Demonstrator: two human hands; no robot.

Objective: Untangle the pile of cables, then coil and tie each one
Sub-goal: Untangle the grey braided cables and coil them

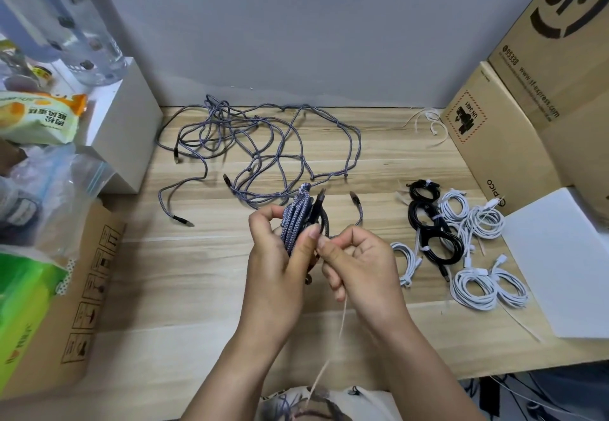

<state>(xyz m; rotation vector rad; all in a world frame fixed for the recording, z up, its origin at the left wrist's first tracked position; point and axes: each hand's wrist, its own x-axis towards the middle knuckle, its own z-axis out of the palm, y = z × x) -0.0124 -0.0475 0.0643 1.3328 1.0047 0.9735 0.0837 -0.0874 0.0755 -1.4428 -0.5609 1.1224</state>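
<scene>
A coiled grey-blue braided cable (295,219) is held upright over the wooden desk (197,282), gripped by my left hand (276,269) with the thumb across its side. My right hand (359,262) pinches a thin pale tie strip (341,321) right beside the coil; the strip trails down toward my body. A dark connector (321,195) sticks up from the coil, and another end (356,200) curves out to the right. Behind it, a loose tangle of grey braided cables (257,144) spreads across the desk.
Tied black coils (428,223) and white coils (481,275) lie at the right, near a white box (557,262) and cardboard boxes (527,97). Spare white ties (428,121) lie at the back right. Snack bags, a plastic bag and a carton (75,289) crowd the left.
</scene>
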